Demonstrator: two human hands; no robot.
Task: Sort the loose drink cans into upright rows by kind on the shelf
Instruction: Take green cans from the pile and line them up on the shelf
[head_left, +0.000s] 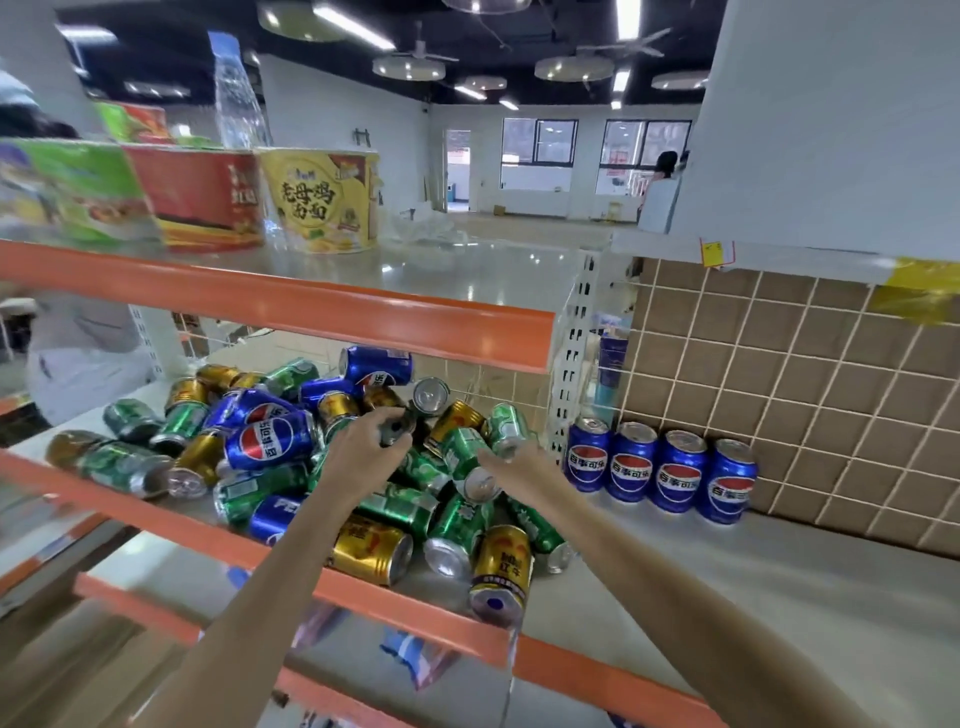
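So far: four blue cans (660, 470) stand upright in one row against the tiled back panel (810, 384), on the right part of the shelf (779, 582).
Left to do: nearly everything; the pile of loose cans (291, 457) lies tumbled on the left part of the same shelf, blue, green and gold mixed, most on their sides, and no green or gold row exists yet.
Edge risk: a gold can (501, 574) sits at the front lip (363, 587) and, I judge, could roll off if the heap is jostled.
Left hand (371, 441): reaching into the middle of the heap, fingers curled round a dark-topped can (397, 428), which it grips near the rim; its kind is hidden by the hand.
Right hand (511, 462): stretched toward a green can (506, 428) at the right edge of the heap, fingers mostly straight and touching or just short of it, I cannot tell which; nothing is clamped.
Upper shelf: noodle tubs (319, 200) and a clear bottle (239, 96), no part of the sorting.
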